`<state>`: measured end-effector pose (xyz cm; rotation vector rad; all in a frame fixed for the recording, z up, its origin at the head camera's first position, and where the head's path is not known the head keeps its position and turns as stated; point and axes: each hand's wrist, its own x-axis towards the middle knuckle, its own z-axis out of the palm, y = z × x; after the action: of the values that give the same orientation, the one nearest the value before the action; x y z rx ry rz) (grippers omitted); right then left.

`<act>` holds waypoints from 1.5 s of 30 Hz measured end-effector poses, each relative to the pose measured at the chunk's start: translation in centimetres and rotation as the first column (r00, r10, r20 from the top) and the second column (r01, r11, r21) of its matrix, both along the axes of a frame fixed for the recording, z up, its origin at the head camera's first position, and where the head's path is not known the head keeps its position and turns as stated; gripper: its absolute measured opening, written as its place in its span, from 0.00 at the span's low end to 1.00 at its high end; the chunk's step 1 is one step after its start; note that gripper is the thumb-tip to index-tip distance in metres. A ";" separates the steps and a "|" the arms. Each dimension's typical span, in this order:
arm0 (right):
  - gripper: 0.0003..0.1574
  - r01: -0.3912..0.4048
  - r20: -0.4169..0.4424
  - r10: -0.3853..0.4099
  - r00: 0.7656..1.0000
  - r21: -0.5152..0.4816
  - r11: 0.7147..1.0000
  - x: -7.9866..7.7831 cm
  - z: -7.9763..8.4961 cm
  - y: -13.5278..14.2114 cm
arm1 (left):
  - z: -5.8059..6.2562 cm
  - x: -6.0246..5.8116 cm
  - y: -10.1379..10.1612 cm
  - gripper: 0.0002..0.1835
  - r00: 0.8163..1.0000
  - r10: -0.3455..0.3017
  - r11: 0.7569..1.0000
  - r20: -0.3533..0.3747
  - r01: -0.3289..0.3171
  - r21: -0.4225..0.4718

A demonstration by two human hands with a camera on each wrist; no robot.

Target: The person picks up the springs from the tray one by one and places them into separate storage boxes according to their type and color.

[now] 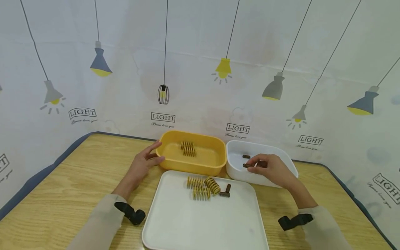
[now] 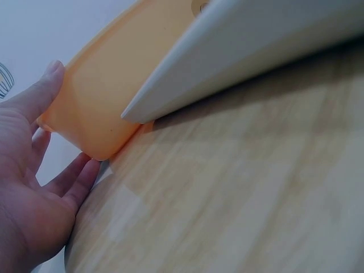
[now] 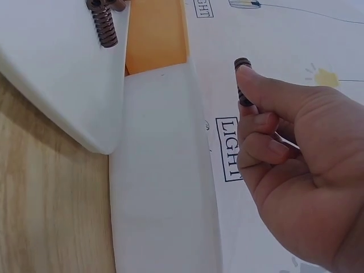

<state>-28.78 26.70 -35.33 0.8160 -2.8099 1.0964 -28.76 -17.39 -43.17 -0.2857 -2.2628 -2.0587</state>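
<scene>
My right hand [image 1: 275,170] pinches a small dark brown coil spring [image 3: 243,96] between thumb and index finger, above the white bin [image 1: 237,175]. Inside that bin lies another brown spring [image 1: 246,156], and more brown shows partly hidden behind the fingers. At the left end of the yellow bin [image 1: 190,167], my left hand [image 1: 140,168] touches the rim and wall with extended fingers and thumb. Gold springs [image 1: 188,149] lie in the yellow bin. On the white tray [image 1: 200,225] are three larger gold springs [image 1: 201,193] and two brown springs [image 1: 224,194].
Both bins stand side by side behind the tray on a wood-grain table [image 1: 93,173]. A white curtain [image 1: 193,45] printed with lamps hangs close behind the table's far edge. Each sleeve carries a black wrist device [image 1: 132,213].
</scene>
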 end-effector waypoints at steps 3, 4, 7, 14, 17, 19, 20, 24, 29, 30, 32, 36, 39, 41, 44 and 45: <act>0.12 0.005 0.015 -0.004 1.000 -0.010 1.000 -0.5 0.1 0.0 | 0.1 0.1 0.0 0.36 1.000 -0.002 1.000 0.016 0.001 0.005; 0.12 0.008 0.019 -0.008 1.000 -0.011 1.000 -0.7 0.2 0.0 | 0.2 0.1 0.1 0.36 1.000 -0.003 1.000 0.022 0.003 0.010; 0.12 0.022 0.026 -0.022 0.999 -0.015 1.000 -1.1 0.3 0.0 | 0.5 0.2 0.1 0.35 0.999 -0.006 1.000 0.032 0.006 0.021; 0.15 0.043 0.036 -0.042 0.998 -0.016 0.999 -1.6 0.8 -0.2 | 0.3 0.0 0.0 0.35 1.000 -0.005 1.000 0.019 0.005 0.006; 0.15 0.053 0.049 -0.052 0.997 -0.018 0.998 -1.8 0.8 -0.2 | 0.1 0.0 -0.1 0.36 1.000 0.002 1.000 0.009 -0.002 -0.008; 0.16 0.058 0.056 -0.057 0.997 -0.017 0.998 -2.1 0.8 -0.1 | 0.1 0.0 -0.1 0.36 1.000 0.004 1.000 0.001 -0.004 -0.011; 0.16 0.063 0.059 -0.062 0.996 -0.015 0.998 -2.2 0.7 -0.1 | 0.1 0.1 -0.1 0.36 1.000 0.005 1.000 -0.001 -0.005 -0.012; 0.17 0.084 0.061 -0.084 0.995 0.006 0.996 -2.9 0.3 0.3 | 0.2 0.2 -0.1 0.37 1.000 0.002 1.000 0.000 -0.002 -0.010; 0.17 0.110 0.078 -0.111 0.991 0.019 0.994 -3.8 -0.3 0.6 | 0.2 0.1 0.0 0.37 1.000 0.002 1.000 0.004 -0.002 -0.005; 0.17 0.116 0.080 -0.117 0.990 0.022 0.993 -3.9 -0.5 0.6 | 0.1 0.1 0.0 0.37 1.000 0.003 1.000 0.004 -0.003 -0.002; 0.17 0.126 0.085 -0.128 0.988 0.028 0.992 -4.3 -0.7 0.6 | 0.1 0.1 0.0 0.37 1.000 0.005 1.000 0.005 -0.005 0.000; 0.17 0.143 0.084 -0.147 0.986 0.057 0.988 -5.2 -1.1 0.4 | 0.1 0.0 -0.1 0.37 1.000 0.008 1.000 0.001 -0.008 0.003; 0.16 0.139 0.092 -0.144 0.985 0.059 0.988 -5.9 -1.4 0.2 | 0.2 0.0 -0.2 0.37 1.000 0.006 1.000 -0.001 -0.006 0.006; 0.15 0.140 0.103 -0.145 0.984 0.051 0.989 -6.3 -1.8 0.0 | 0.1 0.0 -0.2 0.37 1.000 0.003 1.000 -0.001 -0.003 0.007; 0.14 0.139 0.117 -0.144 0.983 0.054 0.989 -6.9 -2.3 -0.1 | 0.1 0.0 -0.1 0.37 1.000 0.001 1.000 0.001 -0.001 0.002; 0.14 0.146 0.122 -0.152 0.981 0.055 0.988 -7.0 -2.4 -0.2 | 0.0 0.0 -0.1 0.37 1.000 0.001 1.000 0.001 -0.001 -0.001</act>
<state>-35.78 26.55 -37.75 0.5449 -2.9523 1.1016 -28.77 -17.49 -43.12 -0.2844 -2.2637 -2.0582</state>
